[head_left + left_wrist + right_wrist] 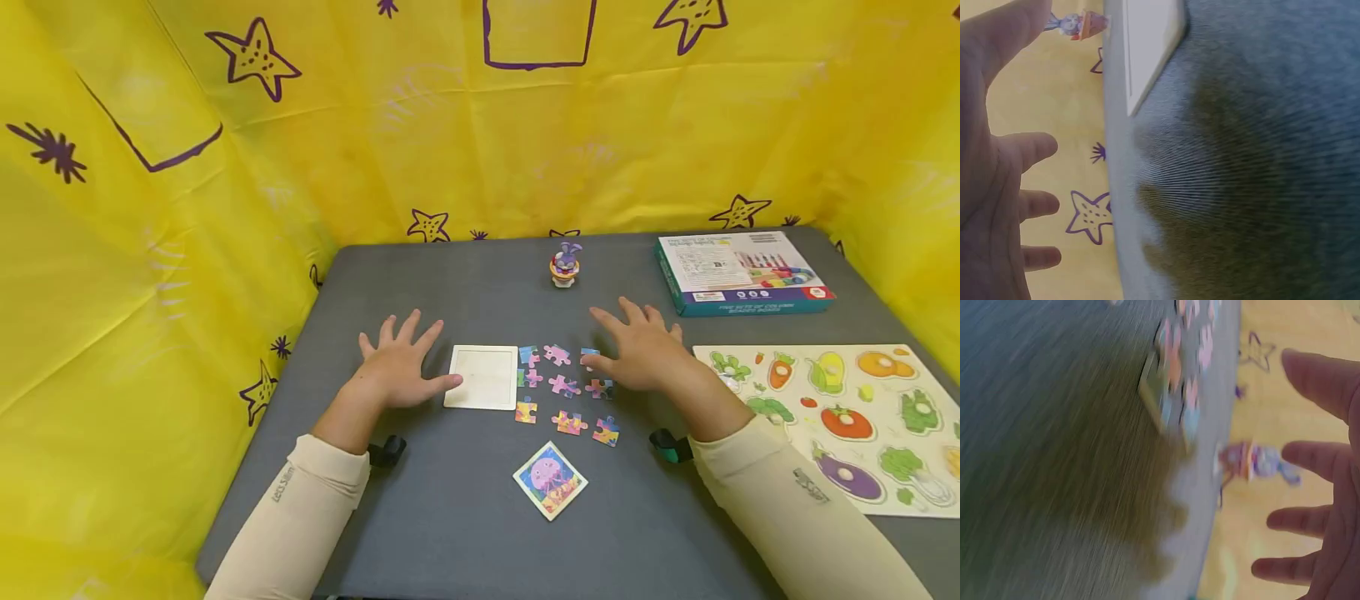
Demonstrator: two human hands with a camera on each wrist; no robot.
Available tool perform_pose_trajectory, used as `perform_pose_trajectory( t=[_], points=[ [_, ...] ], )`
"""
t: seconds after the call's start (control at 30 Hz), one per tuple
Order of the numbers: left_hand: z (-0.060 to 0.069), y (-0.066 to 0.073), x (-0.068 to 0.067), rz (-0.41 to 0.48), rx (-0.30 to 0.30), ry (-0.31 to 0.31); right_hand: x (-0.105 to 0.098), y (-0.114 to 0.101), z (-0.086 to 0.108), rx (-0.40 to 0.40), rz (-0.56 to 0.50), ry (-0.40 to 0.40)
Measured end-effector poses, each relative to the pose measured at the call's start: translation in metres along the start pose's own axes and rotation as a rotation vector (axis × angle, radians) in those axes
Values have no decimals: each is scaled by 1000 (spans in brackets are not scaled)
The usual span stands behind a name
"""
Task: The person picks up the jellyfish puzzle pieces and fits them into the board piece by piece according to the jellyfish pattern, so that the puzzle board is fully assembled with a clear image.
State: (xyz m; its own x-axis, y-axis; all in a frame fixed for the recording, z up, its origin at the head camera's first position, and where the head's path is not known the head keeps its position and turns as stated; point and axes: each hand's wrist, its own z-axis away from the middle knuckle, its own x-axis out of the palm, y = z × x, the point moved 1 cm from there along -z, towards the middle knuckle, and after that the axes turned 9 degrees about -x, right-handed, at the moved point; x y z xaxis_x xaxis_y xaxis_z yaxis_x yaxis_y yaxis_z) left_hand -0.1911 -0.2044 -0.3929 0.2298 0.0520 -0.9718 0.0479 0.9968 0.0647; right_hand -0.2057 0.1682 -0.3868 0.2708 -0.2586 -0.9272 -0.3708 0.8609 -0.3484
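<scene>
My left hand (pixel 396 364) is held above the table with its fingers spread, its thumb over the left edge of a square wooden puzzle frame (pixel 484 378). My right hand (pixel 642 348) hovers palm down, fingers apart, by the right side of several loose jigsaw pieces (pixel 564 386). Its thumb and a finger partly hide the upper right piece. Neither hand holds anything. The pieces lie in rough rows beside the frame, pink, blue and yellow. Nearer to me a small square picture card (pixel 551 481) with a pink jellyfish lies turned cornerwise.
A purple rabbit figurine (pixel 565 265) stands at the back of the grey table (pixel 450 508). At the back right lies a flat boxed game (pixel 742 273). A vegetable puzzle board (pixel 847 417) lies at the right, partly under my right forearm. Yellow cloth (pixel 495 150) surrounds the table.
</scene>
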Motion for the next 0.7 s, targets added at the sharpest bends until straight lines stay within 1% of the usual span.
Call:
perform_pose_trajectory(
  t=[0.13,0.23,0.3,0.47,0.53,0.6,0.7],
  points=[
    [2,0,7,11,12,-20,5,-19,-19,-70,19,-20],
    [2,1,12,31,39,-28,10,-30,-33,-121,35,-25],
    [1,3,14,42,81,-31,14,-34,-41,-146,34,-22],
    [-3,8,21,61,213,-50,26,-42,-62,-187,44,-27],
    [-3,9,23,61,248,-59,29,-45,-70,-202,59,-43],
    [-4,9,24,58,264,-64,32,-48,-76,-222,66,-56],
    [-4,9,24,61,256,-66,32,-50,-85,-248,63,-72]
  ],
)
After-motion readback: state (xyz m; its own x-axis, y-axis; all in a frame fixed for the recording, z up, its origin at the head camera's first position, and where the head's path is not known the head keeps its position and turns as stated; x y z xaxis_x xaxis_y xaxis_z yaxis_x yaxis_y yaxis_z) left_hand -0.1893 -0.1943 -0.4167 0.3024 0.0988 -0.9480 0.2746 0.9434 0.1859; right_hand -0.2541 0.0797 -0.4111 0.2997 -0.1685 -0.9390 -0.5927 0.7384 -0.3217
